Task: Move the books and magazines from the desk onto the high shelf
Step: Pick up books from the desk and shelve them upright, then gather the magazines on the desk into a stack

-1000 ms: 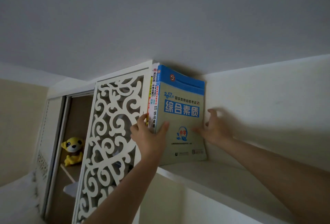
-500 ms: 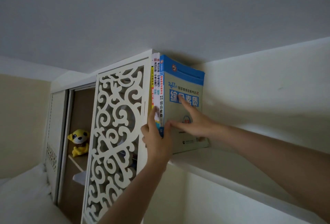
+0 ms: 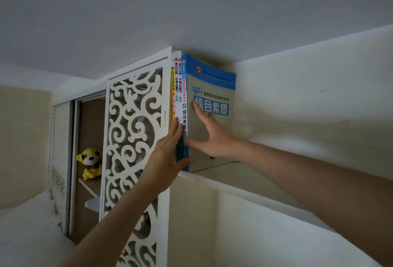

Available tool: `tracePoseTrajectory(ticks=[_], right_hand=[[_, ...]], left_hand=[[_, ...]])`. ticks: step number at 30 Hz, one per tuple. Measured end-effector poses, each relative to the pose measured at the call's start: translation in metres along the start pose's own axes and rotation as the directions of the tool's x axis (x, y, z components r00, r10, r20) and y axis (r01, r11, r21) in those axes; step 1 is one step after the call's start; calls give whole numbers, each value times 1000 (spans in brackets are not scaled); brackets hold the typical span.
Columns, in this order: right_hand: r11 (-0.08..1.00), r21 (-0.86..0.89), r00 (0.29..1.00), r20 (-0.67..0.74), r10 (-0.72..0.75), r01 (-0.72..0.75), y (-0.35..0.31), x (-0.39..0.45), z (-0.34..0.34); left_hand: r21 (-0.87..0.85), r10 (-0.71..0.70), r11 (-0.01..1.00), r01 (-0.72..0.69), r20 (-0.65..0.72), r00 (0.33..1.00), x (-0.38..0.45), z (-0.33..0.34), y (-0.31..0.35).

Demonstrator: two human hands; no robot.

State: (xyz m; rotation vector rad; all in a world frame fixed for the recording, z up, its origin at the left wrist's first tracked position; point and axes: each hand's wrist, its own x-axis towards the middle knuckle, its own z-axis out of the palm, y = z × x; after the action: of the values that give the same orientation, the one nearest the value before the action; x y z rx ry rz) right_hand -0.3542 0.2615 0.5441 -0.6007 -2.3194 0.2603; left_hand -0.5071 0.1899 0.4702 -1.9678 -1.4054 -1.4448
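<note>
1. Books: several stand upright at the left end of the high shelf [image 3: 244,178], just under the ceiling. The outermost is a thick blue-and-grey book [image 3: 214,88], its front cover facing right. Beside it on the left stand thinner books [image 3: 177,88], spines outward, against the white carved panel [image 3: 134,139].
2. Left hand [image 3: 168,156]: raised to the book spines with fingers [image 3: 175,130] straight and together, laid flat against the lower spines of the thinner books. The thumb touches the bottom corner of the blue-and-grey book. It presses, with no curl round anything.
3. Right hand [image 3: 212,137]: palm and spread fingers [image 3: 197,109] lie flat on the front cover of the blue-and-grey book; the index fingertip reaches the blue title band. The thumb points left along the cover's lower part. Extended, not gripping.
4. Shelf: the blue-and-grey book's bottom edge rests on the shelf board, near its front lip.
5. Surroundings: a yellow plush toy [image 3: 90,163] sits on a lower shelf inside the open cabinet left of the carved panel.
</note>
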Motion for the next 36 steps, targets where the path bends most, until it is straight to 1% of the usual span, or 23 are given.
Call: tracePoseTrajectory(ticks=[3,5,6,8,9,10,11,12,13,14,15,17,18,20,22,23,24,25,28,31,32,34,36], right_hand=[[998,-2,998,33,55,-55,-7,-1,-2],[995,-48,997,-2,82,-82,-21,-10,-5],[992,-93,996,-52,76,-80,-31,-19,-7],[984,-171,982,-190,16,-49,-54,-53,-15],[982,-189,969,-244,-36,-11,-66,-74,-21],[980,-197,962,-265,-67,14,-76,-112,-29],[976,-216,965,-245,-89,35,-82,-153,-36],[970,-239,980,-181,-84,39,-85,-194,-42],[967,-253,996,-93,-19,-5,-80,-250,-44],[959,-272,996,2,84,-80,-69,-306,-45],[942,-278,970,97,222,-187,-56,-363,-44],[849,-282,837,201,509,-448,-19,-474,-38],[764,-310,741,214,636,-566,2,-532,-35],[541,-343,512,180,840,-768,34,-648,-34],[316,-346,291,123,949,-884,48,-752,-31],[238,-339,218,98,971,-910,49,-796,-29],[184,-321,172,64,983,-929,46,-830,-29],[131,-292,131,20,991,-947,41,-856,-29],[-1,-269,20,-76,997,-963,28,-904,-37],[-71,-263,-43,-109,993,-962,26,-928,-38],[-72,-278,-41,-113,993,-958,28,-931,-36],[-47,-349,-15,-94,995,-936,33,-933,-26],[-48,-444,-13,-81,997,-894,40,-932,-11]], left_hand=[[28,-17,999,17,13,1000,1,-3,2],[87,-66,994,64,18,998,-2,-6,12],[150,-80,985,79,-4,997,-7,-9,20],[247,-38,967,64,-107,994,-29,-10,48],[231,0,972,40,-168,986,-43,-13,65],[165,12,986,17,-176,984,-66,-9,89],[72,-1,997,12,-148,989,-90,-5,114],[-27,-24,999,22,-73,997,-114,2,139],[-136,-46,989,54,62,997,-146,19,166],[-218,-50,971,98,219,974,-178,41,192],[-276,-44,949,156,373,927,-210,66,215],[-296,-46,908,298,635,771,-277,125,255],[-271,-41,896,353,739,672,-312,157,276],[-232,-5,867,442,881,474,-380,215,326],[-189,38,837,514,956,289,-437,260,373],[-154,48,848,507,975,217,-460,278,392],[-117,38,864,489,985,169,-480,296,408],[-87,18,875,477,989,146,-496,312,420],[12,-83,887,461,988,132,-517,345,444],[187,-233,898,397,970,69,-519,369,454],[224,-268,888,401,962,56,-517,377,451],[250,-310,861,443,948,67,-519,398,436],[275,-344,812,515,938,40,-538,433,404]])
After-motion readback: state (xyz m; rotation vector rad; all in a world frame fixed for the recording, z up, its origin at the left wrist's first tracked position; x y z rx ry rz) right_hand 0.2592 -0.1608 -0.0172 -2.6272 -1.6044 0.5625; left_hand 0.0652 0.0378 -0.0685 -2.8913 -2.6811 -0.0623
